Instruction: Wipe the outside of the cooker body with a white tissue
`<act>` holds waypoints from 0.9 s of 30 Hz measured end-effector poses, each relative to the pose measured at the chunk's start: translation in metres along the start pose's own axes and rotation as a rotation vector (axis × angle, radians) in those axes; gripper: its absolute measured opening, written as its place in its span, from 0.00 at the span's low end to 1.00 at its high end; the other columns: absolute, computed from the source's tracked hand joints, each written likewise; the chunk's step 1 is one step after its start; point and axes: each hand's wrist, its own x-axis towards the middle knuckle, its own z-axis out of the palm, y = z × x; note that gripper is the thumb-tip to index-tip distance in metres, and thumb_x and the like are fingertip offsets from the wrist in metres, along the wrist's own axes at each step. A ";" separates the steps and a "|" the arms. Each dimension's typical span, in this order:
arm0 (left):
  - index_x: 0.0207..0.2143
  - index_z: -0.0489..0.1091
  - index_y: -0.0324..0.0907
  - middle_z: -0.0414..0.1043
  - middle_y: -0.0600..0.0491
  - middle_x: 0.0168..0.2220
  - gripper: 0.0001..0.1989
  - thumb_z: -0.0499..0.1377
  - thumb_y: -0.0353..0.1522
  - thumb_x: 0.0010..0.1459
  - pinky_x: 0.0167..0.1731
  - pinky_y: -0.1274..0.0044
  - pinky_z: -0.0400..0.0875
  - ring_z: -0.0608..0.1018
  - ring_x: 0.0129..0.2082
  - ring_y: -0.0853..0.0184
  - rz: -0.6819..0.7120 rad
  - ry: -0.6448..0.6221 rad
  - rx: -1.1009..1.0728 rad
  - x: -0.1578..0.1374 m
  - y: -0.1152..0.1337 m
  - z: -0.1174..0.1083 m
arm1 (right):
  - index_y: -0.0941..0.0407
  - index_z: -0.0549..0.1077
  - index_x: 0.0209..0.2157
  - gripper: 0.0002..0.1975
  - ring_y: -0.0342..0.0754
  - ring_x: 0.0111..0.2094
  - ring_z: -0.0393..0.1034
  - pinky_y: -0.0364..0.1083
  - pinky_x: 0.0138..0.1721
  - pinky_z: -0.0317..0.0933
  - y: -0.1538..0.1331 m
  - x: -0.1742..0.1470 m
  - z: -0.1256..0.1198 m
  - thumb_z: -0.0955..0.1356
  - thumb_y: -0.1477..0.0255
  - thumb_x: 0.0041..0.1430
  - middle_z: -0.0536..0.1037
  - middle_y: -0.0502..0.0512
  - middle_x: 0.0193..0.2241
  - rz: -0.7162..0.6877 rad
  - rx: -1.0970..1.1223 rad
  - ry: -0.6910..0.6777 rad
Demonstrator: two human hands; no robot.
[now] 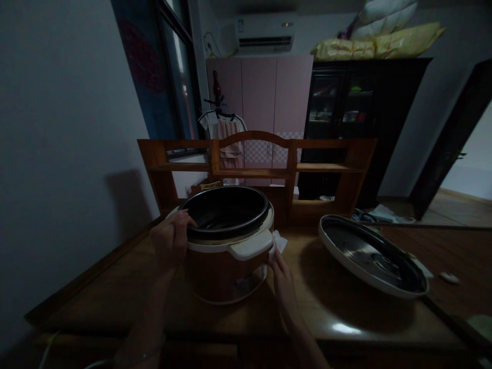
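A large rice cooker (219,274) stands on the wooden desk, its top uncovered and its dark inner pot (226,205) showing. My left hand (173,236) grips the near left edge, fingers hooked over the rim. At the right side, below the white handle (251,246), my right hand (281,269) presses a crumpled white tissue (280,242) against the cooker's wall. Its fingers are partly hidden by the tissue. To the right lies the round lid (371,256), upside down and tilted, with its metal inner face up.
A wooden shelf rack (251,174) rises along the desk's (323,318) back edge. The wall (77,154) is close on the left. Behind stand pink cabinets (257,92) and a dark cupboard (361,138). A small white object (449,278) lies beyond the lid.
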 end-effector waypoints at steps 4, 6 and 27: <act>0.23 0.71 0.44 0.76 0.53 0.31 0.23 0.44 0.37 0.66 0.49 0.74 0.69 0.79 0.44 0.65 0.005 -0.005 -0.004 0.000 0.001 0.000 | 0.51 0.65 0.62 0.30 0.55 0.68 0.48 0.56 0.68 0.41 0.007 -0.015 -0.004 0.66 0.57 0.60 0.60 0.48 0.65 0.103 -0.042 0.024; 0.23 0.71 0.44 0.76 0.53 0.31 0.23 0.44 0.37 0.66 0.49 0.75 0.69 0.79 0.44 0.65 0.015 0.001 -0.003 0.000 0.000 0.000 | 0.51 0.64 0.63 0.31 0.55 0.69 0.47 0.57 0.68 0.41 0.007 -0.020 -0.005 0.66 0.57 0.60 0.59 0.48 0.65 0.137 -0.046 0.015; 0.23 0.72 0.44 0.76 0.52 0.32 0.23 0.44 0.37 0.66 0.50 0.73 0.69 0.78 0.45 0.64 0.004 -0.008 -0.003 0.000 0.000 0.000 | 0.50 0.52 0.67 0.34 0.51 0.69 0.44 0.57 0.68 0.40 0.013 -0.037 0.002 0.64 0.63 0.62 0.54 0.49 0.68 0.127 0.044 -0.066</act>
